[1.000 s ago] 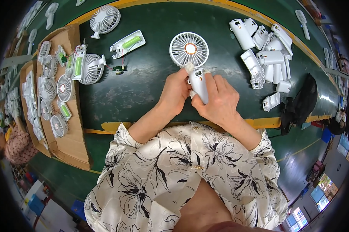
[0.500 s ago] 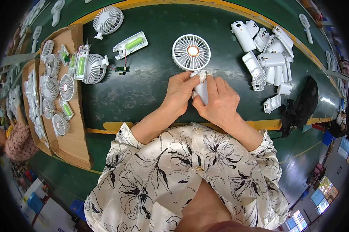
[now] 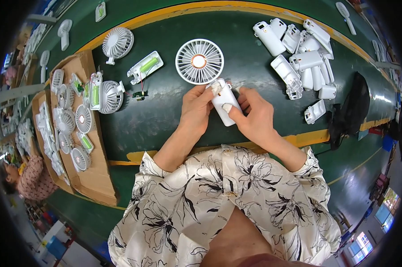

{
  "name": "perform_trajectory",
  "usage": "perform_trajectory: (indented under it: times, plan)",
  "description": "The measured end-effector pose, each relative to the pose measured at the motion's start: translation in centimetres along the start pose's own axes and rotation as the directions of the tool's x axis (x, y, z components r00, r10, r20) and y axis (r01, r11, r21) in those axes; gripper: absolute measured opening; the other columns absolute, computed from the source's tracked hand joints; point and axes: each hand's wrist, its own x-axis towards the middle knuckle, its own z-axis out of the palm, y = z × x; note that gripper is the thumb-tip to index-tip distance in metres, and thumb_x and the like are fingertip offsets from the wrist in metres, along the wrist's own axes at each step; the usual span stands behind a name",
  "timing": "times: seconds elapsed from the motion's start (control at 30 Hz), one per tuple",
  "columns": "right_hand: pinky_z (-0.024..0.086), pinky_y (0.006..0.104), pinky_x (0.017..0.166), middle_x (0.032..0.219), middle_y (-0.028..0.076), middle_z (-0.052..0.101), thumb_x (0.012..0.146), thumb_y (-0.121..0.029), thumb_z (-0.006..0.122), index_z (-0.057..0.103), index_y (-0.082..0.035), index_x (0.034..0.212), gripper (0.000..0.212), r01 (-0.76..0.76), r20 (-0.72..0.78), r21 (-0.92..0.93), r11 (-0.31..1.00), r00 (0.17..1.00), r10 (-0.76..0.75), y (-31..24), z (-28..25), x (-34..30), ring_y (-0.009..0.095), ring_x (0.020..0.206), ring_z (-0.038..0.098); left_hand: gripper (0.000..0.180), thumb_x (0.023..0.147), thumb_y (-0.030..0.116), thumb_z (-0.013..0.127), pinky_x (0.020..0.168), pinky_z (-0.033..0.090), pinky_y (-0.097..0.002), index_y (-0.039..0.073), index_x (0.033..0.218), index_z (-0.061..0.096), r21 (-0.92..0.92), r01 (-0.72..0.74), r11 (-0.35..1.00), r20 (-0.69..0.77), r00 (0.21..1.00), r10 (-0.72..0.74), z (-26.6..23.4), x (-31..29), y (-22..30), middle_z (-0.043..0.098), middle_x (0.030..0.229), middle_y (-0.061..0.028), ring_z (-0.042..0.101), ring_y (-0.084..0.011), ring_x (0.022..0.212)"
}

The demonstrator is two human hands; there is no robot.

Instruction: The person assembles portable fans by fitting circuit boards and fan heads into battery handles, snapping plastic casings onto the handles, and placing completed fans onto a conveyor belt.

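A white handheld fan (image 3: 199, 62) with a round grille and an orange ring at its hub is held over the green workbench, its head pointing away from me. My left hand (image 3: 196, 108) grips the fan where head and handle meet, thumb on the top of the handle. At the right side of the white handle (image 3: 226, 104), my right hand (image 3: 255, 111) is closed, with its thumb pressed on the handle's face and its fingers curled at the edge. White coverings wrap some of my fingertips. The handle's underside is hidden.
White handle shells (image 3: 305, 60) lie heaped at the right, beside a black cloth or bag (image 3: 351, 102). On the left are an open shell with a green battery (image 3: 149, 64), a small circuit board (image 3: 139, 95), more fan heads (image 3: 118, 43) and a cardboard box (image 3: 104, 178) of fan parts.
The handle has turned so its lower end points more to the right, and the fan has shifted left in view. My right thumb now lies on the handle's face. The whole view has shifted slightly.
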Motion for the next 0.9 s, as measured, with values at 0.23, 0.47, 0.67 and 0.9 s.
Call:
perform_trajectory:
  times: [0.23, 0.47, 0.67, 0.9]
  plan:
    - [0.044, 0.0284, 0.057, 0.069, 0.01, 0.057, 0.075, -0.022, 0.061, 0.055, 0.005, 0.088, 0.031, -0.376, 0.404, 0.387, 0.842, 0.89, 0.211, 0.0, -0.4, 0.5, 0.013, 0.062, 0.054, 0.023, 0.084, 0.005, 0.049, 0.085, 0.045, -0.0353, -0.004, 0.105, 0.053, -0.027, -0.013, 1.0, 0.138, 0.99, 0.017, 0.6, -0.3, 0.5, 0.058, 0.103, -0.018, 0.056, -0.0232, 0.095]
    - [0.045, 0.0308, 0.056, 0.068, 0.012, 0.058, 0.074, -0.019, 0.059, 0.054, 0.006, 0.088, 0.029, -0.318, 0.366, 0.449, 0.835, 0.918, 0.153, 1.1, 0.5, -0.1, 0.017, 0.061, 0.058, 0.029, 0.081, 0.013, 0.055, 0.082, 0.047, -0.0366, -0.004, 0.105, 0.053, 0.047, -0.109, 0.993, 0.143, 0.985, 0.101, 0.3, -0.4, -0.1, 0.06, 0.098, -0.0191, 0.058, -0.0251, 0.092]
    - [0.049, 0.0248, 0.063, 0.084, 0.01, 0.06, 0.08, -0.01, 0.056, 0.052, 0.005, 0.097, 0.023, -0.454, 0.467, 0.547, 0.704, 0.863, 0.193, 1.1, 0.8, 0.3, 0.013, 0.072, 0.06, 0.022, 0.082, 0.006, 0.054, 0.057, 0.048, -0.0237, -0.002, 0.102, 0.056, 0.095, -0.046, 0.994, 0.037, 0.998, 0.043, 1.3, -0.7, 0.1, 0.063, 0.092, -0.011, 0.059, -0.0131, 0.075]
    - [0.049, 0.0258, 0.063, 0.085, 0.01, 0.06, 0.08, -0.007, 0.055, 0.05, 0.005, 0.101, 0.025, -0.573, 0.544, 0.604, 0.554, 0.804, 0.239, 0.6, 0.6, 0.2, 0.015, 0.071, 0.06, 0.038, 0.079, 0.007, 0.056, 0.073, 0.049, -0.0304, -0.003, 0.114, 0.048, 0.203, -0.025, 0.979, 0.177, 0.984, -0.012, -0.2, -0.8, 0.3, 0.057, 0.108, -0.0161, 0.058, -0.0201, 0.091]
